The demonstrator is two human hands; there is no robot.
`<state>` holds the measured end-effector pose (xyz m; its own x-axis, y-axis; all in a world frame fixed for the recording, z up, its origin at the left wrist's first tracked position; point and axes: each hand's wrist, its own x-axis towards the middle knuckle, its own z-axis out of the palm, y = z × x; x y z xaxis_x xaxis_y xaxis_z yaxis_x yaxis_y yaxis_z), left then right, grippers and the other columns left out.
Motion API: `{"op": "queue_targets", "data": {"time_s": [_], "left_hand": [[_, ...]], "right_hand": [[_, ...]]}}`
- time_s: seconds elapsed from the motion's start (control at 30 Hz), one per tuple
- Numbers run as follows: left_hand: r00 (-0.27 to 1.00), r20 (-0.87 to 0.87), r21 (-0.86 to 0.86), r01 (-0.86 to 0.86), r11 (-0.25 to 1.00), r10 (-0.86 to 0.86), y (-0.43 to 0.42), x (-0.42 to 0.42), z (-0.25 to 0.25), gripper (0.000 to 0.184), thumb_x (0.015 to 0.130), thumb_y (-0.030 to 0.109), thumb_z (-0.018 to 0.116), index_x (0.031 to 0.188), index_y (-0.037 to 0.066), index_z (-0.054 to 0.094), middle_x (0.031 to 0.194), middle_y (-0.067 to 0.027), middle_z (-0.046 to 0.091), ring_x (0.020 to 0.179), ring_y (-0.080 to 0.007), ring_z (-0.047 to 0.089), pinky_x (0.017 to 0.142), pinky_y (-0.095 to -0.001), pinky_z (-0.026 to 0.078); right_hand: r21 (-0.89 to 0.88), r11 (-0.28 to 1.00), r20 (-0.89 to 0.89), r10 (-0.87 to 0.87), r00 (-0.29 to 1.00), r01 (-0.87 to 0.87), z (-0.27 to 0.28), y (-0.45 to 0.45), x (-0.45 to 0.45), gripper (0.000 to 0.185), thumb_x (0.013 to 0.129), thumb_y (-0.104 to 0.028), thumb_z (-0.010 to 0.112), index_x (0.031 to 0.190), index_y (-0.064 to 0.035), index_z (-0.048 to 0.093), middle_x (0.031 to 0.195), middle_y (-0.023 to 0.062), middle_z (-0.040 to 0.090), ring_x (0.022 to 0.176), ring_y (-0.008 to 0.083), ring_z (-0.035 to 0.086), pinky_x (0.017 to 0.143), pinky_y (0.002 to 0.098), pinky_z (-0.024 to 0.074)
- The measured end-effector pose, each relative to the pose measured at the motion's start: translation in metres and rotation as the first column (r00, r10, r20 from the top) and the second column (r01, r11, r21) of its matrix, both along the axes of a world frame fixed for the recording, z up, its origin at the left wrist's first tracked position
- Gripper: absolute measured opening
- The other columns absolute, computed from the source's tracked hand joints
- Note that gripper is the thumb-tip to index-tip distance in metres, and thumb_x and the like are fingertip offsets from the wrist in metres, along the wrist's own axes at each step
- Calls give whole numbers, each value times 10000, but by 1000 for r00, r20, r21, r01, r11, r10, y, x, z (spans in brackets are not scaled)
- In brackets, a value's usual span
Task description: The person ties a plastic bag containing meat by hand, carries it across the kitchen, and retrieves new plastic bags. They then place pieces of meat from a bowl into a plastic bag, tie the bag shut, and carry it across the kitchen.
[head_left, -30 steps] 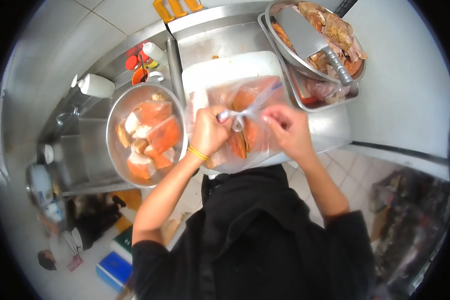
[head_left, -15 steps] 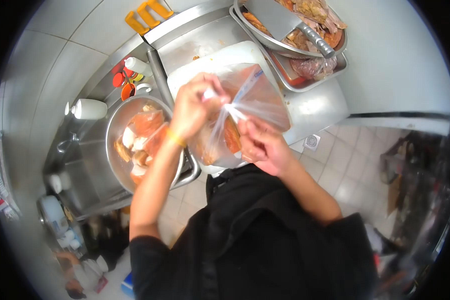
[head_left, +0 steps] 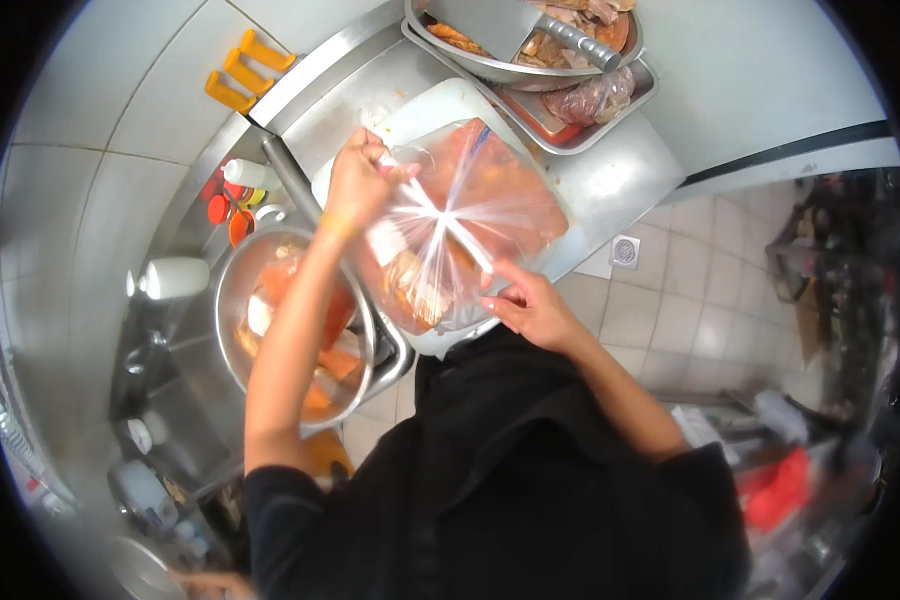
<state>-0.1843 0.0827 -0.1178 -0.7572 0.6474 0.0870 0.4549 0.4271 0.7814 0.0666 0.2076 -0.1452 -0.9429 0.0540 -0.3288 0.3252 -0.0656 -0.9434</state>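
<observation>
A clear plastic bag (head_left: 510,200) with orange-brown pieces of meat inside lies on a white cutting board (head_left: 450,95). Its top is gathered into a tight knot near the middle, with creases fanning outward. My left hand (head_left: 358,182) is closed on one twisted end of the bag, up and left of the knot. Down and right of the knot, my right hand (head_left: 532,308) pinches the other end between its fingers. Left of the board, a steel bowl (head_left: 226,345) holds bagged orange and pale pieces, partly hidden by my left forearm.
At the top, a metal bowl (head_left: 490,72) holds meat and a cleaver (head_left: 490,25), over a steel tray (head_left: 570,148) with a bagged piece. White bottles (head_left: 175,278) and red-capped containers stand at the left. Another person's arm (head_left: 215,582) shows at lower left.
My hands have moved apart, drawing the bag's ends outward and tightening the knot. The view has turned and shifted, so the counter and bowls appear rotated.
</observation>
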Motion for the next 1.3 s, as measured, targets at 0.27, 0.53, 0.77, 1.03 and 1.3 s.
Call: {"op": "queue_targets", "data": {"time_s": [0.27, 0.53, 0.77, 1.03, 1.3], "left_hand": [[997, 23, 26, 72, 997, -73, -34, 63, 20, 935, 663, 92, 810, 1436, 114, 283, 1022, -156, 646, 849, -300, 644, 793, -382, 469], [996, 30, -279, -71, 958, 82, -93, 82, 55, 749, 656, -35, 744, 1336, 97, 459, 818, -118, 573, 742, -275, 556, 721, -360, 458], [919, 248, 491, -391, 779, 306, -132, 120, 28, 218, 778, -129, 543, 922, 22, 607, 830, -19, 593, 748, -108, 533, 663, -259, 436], [866, 478, 755, -491, 436, 147, -141, 129, 43, 252, 811, -101, 523, 1025, 31, 537, 817, -2, 517, 734, -68, 459, 701, -190, 364], [777, 322, 611, -607, 508, 541, -157, 136, 15, 367, 808, -10, 611, 1161, 17, 517, 1058, -61, 527, 1005, -141, 498, 916, -314, 391]], "right_hand": [[738, 471, -573, 59, 817, 483, 35, 22, -58, 441, 728, -69, 655, 1163, -123, 599, 1043, 106, 588, 993, 280, 564, 806, 427, 436], [660, 407, -730, 148, 667, 632, 13, 70, -112, 300, 644, -94, 682, 940, -106, 634, 1085, 126, 567, 1038, 309, 523, 899, 427, 395], [9, 341, -948, -296, 117, 940, 105, 131, -50, 189, 856, 5, 540, 1043, 18, 563, 989, 147, 592, 881, 238, 586, 812, 322, 489], [764, 646, -415, 489, 768, 2, 54, -24, -121, 214, 742, -1, 615, 946, -61, 633, 842, 129, 557, 830, 322, 570, 712, 405, 465], [926, 335, -370, 899, 235, 176, 31, -47, -182, 354, 677, -121, 629, 1031, -98, 621, 915, 80, 485, 884, 242, 504, 735, 328, 414]]}}
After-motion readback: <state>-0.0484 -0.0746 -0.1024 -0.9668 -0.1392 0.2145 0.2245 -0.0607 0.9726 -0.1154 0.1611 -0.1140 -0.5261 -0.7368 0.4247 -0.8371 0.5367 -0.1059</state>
